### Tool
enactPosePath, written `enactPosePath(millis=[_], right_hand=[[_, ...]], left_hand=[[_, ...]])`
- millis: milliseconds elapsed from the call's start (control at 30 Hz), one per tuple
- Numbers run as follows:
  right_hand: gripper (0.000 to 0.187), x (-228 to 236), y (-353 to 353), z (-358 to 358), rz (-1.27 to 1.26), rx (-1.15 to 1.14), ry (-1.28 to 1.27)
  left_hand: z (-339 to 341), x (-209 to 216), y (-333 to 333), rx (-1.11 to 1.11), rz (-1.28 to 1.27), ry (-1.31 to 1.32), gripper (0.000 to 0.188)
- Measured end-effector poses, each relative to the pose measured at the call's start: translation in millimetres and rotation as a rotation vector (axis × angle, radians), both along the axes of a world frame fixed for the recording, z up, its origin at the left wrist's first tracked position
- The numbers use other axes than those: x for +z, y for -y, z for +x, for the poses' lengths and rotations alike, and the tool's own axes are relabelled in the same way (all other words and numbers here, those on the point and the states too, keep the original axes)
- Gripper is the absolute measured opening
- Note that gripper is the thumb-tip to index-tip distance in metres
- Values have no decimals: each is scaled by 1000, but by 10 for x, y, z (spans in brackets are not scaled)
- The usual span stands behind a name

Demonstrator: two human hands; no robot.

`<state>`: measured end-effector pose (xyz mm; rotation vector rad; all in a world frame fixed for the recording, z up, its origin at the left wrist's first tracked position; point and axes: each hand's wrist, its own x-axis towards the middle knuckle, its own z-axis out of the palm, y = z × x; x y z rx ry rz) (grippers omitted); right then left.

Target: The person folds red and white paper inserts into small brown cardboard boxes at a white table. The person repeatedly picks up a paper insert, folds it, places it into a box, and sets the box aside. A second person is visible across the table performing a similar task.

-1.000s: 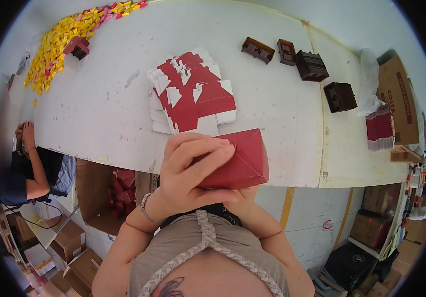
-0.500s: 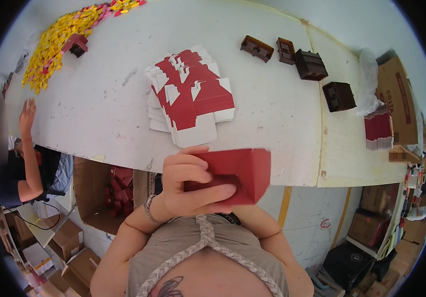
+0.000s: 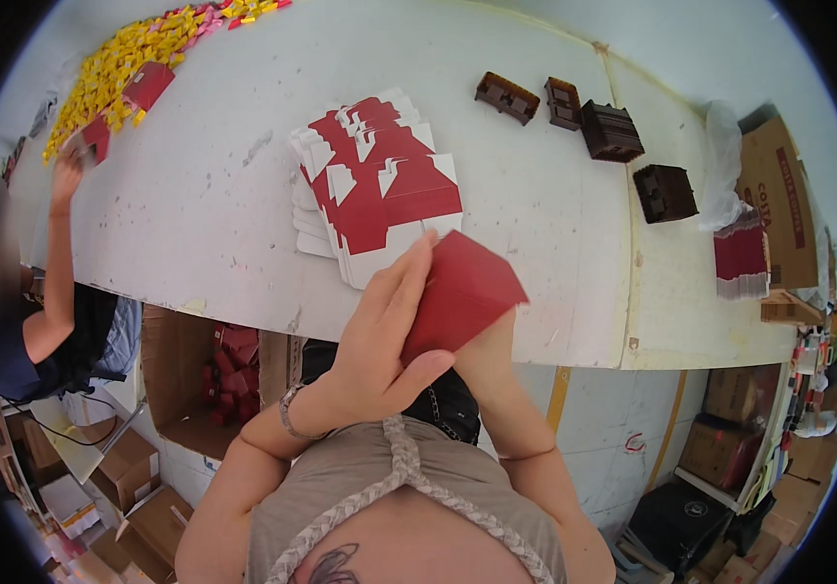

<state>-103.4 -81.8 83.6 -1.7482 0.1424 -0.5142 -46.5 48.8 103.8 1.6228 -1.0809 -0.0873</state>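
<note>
While the left grip (image 3: 378,331) holds a red box (image 3: 462,297), the right grip (image 3: 489,350) apparently does.

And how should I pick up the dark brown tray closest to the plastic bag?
Probably by two opposite outer walls of the dark brown tray, coming from the near side: it looks boxy, the plastic bag sits close on its right, and another brown piece stands beyond it.

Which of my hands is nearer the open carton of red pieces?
Left. Your left hand is to the right of the carton; your right hand, partly hidden by the red box, is farther right.
</note>
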Motion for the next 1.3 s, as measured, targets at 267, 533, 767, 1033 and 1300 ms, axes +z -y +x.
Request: enactPosePath(millis=[267,533,767,1033,1300], right_hand=[[36,-95,39,-127,-245,217,102],[12,248,1716,931,-400,49,-227],[48,-870,2282,1877,-1020,-289,-53],[54,-758,2108,590,-961,-198,-306],[51,-527,1732,82,-1015,-62,-340]], left_hand=[[261,-285,120,-71,-222,-308,87],[234,-697,300,-21,229,-285,80],[393,-980,336,106,204,-72,78],[457,-975,419,206,207,-88,70],[528,-916,386,128,231,-228,67]])
